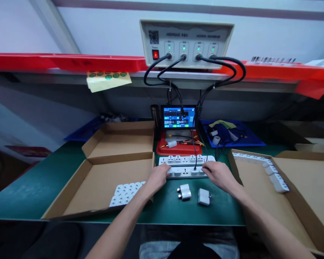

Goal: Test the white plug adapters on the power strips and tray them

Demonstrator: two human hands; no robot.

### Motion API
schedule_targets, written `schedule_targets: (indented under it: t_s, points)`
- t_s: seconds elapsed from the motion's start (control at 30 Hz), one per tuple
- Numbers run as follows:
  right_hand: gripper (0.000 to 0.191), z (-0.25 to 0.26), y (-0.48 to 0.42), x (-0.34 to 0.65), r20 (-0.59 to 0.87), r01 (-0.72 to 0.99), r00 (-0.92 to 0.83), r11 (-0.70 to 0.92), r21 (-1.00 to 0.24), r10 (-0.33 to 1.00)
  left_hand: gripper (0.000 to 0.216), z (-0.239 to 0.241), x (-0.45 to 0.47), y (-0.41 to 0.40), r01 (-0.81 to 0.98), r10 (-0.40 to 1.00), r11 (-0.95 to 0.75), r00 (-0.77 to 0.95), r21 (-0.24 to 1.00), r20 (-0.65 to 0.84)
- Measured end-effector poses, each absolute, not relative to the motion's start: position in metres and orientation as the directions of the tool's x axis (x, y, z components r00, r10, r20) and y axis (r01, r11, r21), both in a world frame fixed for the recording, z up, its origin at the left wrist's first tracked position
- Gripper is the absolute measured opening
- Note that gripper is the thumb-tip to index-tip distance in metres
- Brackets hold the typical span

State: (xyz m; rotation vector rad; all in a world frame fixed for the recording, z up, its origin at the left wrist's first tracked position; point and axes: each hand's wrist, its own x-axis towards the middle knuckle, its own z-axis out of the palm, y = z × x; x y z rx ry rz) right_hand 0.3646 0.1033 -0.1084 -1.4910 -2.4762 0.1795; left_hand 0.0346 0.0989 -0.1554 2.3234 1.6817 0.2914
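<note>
Two white power strips lie side by side on the green table, the rear strip (164, 160) behind the front strip (185, 176). White charger plugs (177, 172) sit in the front strip, and a black cable runs into one near its right side. My left hand (158, 178) has its fingers closed round a charger at the front strip's left end. At the right end, my right hand (219, 173) pinches another charger, mostly hidden by the fingers. Nearer to me lie loose white chargers (185, 192) with metal pins and more white chargers (204, 196) to their right.
An open cardboard box (78, 180) on the left holds rows of white chargers (126, 192). Another cardboard box (255, 183) with chargers stands right. Behind the strips are a red tray (162, 148), a lit screen (179, 117) and a blue tray (248, 140). A cabled tester (187, 36) sits above.
</note>
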Motion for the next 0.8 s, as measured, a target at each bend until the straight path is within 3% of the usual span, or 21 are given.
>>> schedule_targets:
  t_s: [0.17,0.33,0.47,0.6,0.7,0.8]
  points:
    - [0.016,-0.124,0.118,0.393,0.111,0.870,-0.339,0.356,-0.341,0.934,0.013,-0.145,0.053,0.104,0.891,0.932,-0.360,0.357,0.278,0.063]
    - [0.008,-0.153,0.136,0.387,0.161,0.729,-0.363,0.387,-0.565,0.918,0.025,-0.147,0.122,0.112,0.773,0.899,-0.438,0.384,0.459,0.211]
    - [0.013,-0.161,0.140,0.386,0.251,0.684,-0.350,0.429,-0.589,0.902,0.007,-0.152,0.167,0.122,0.742,0.916,-0.401,0.346,0.537,0.206]
    - [0.020,-0.152,0.136,0.385,0.289,0.635,-0.314,0.426,-0.645,0.904,0.012,-0.150,0.162,0.125,0.697,0.918,-0.398,0.307,0.597,0.253]
    - [0.019,-0.143,0.133,0.369,0.263,0.603,-0.365,0.442,-0.664,0.893,0.013,-0.144,0.129,0.121,0.609,0.917,-0.399,0.251,0.686,0.310]
    - [0.014,-0.138,0.133,0.340,0.247,0.561,-0.431,0.472,-0.680,0.868,0.019,-0.140,0.085,0.117,0.603,0.946,-0.322,0.172,0.730,0.275]
